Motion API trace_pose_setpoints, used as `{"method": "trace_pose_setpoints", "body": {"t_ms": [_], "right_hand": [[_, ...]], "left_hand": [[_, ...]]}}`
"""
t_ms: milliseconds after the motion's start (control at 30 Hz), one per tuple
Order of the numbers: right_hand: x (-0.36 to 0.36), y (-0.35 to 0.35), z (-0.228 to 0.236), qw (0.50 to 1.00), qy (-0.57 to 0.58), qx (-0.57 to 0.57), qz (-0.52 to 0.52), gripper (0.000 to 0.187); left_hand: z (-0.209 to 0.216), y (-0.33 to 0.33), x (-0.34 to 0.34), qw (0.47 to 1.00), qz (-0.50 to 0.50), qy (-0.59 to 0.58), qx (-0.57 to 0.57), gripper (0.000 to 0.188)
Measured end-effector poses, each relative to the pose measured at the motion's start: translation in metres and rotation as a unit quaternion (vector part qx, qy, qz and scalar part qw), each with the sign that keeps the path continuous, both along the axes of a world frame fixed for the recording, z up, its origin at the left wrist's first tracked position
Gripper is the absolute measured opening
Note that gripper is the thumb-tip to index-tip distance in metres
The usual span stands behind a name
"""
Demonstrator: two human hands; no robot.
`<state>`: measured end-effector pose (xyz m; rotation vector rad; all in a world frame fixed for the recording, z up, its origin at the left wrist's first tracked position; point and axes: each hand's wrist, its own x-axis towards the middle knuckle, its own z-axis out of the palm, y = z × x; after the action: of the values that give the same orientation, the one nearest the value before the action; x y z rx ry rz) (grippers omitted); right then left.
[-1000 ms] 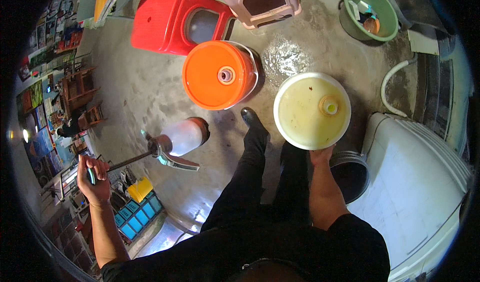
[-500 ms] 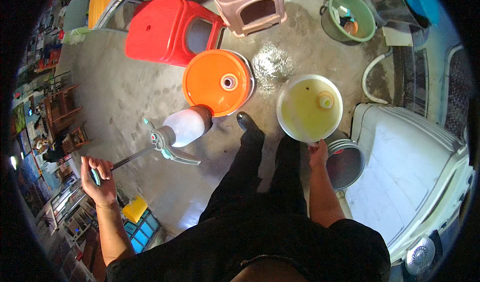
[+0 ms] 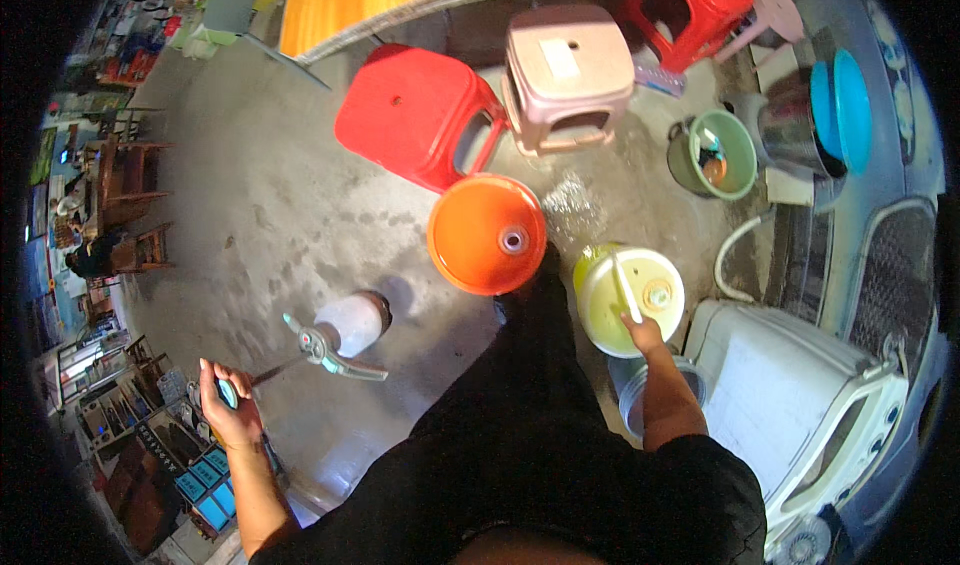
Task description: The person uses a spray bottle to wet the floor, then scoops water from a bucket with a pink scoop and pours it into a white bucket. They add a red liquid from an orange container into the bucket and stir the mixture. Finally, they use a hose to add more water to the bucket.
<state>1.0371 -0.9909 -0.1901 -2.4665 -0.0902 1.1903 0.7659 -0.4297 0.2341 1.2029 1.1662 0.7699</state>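
My left hand (image 3: 230,405) is closed round the teal-edged handle on a dark rod. The rod runs to the grey-and-teal head of a pump sprayer (image 3: 350,325) with a translucent white bottle, tilted off to the left. On the right, my right hand (image 3: 648,335) grips the white carrying handle (image 3: 626,285) of a yellow-green lidded bucket (image 3: 605,315). That handle crosses the bucket's top, beside a round cap. An orange-topped bucket (image 3: 470,230) with a round spout stands ahead of my legs, touched by neither hand.
Below the held bucket is a grey-blue bucket (image 3: 692,390), beside a white washing-machine-like appliance (image 3: 770,395). Ahead are a red stool (image 3: 400,105), a pinkish stool (image 3: 570,50) and a wooden-topped table (image 3: 400,0). A green bucket (image 3: 735,140) holds small items. A white hose (image 3: 735,250) curves nearby.
My right hand has gone from the bucket's near edge to above its lid, with the white handle now across the top. The view has shifted, bringing more of the table into sight.
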Motion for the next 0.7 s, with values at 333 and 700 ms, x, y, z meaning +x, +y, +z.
{"method": "trace_pose_setpoints", "body": {"t_ms": [333,700], "right_hand": [[0.093,0.037,0.004,0.944,0.202,0.014,-0.261,0.026],[0.159,0.079,-0.029,0.942,0.2,0.103,-0.251,0.022]], "left_hand": [[0.013,0.01,0.016,0.994,0.095,0.006,0.048,0.028],[0.118,0.016,0.09,0.979,0.166,-0.057,0.107,0.026]]}}
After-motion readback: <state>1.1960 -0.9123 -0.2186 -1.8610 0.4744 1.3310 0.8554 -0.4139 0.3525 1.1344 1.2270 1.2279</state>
